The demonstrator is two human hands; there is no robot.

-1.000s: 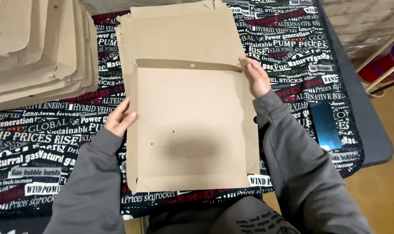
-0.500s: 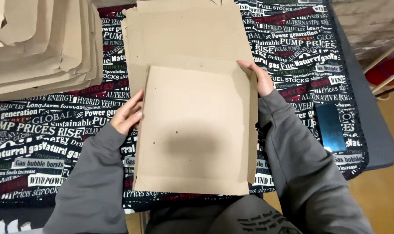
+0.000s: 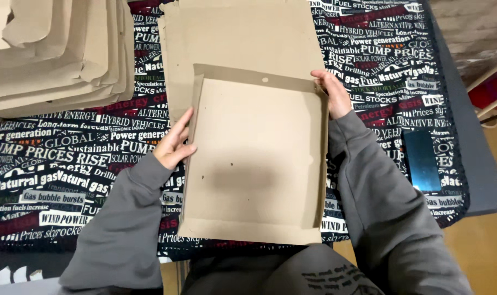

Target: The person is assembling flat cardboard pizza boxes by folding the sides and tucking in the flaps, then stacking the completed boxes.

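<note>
While flat, cardboard sheet (image 3: 256, 158) between left hand (image 3: 174, 143), right hand (image 3: 333, 93)

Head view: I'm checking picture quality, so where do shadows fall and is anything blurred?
Head view: a soft dark shadow sits mid cardboard panel; the left hand and right hand at its edges look sharp; no glare on the printed tablecloth; the dark flat device stays dim.

Brown cardboard sheet (image 3: 256, 158); black, seemingly headline-printed tablecloth (image 3: 68, 164)
</note>
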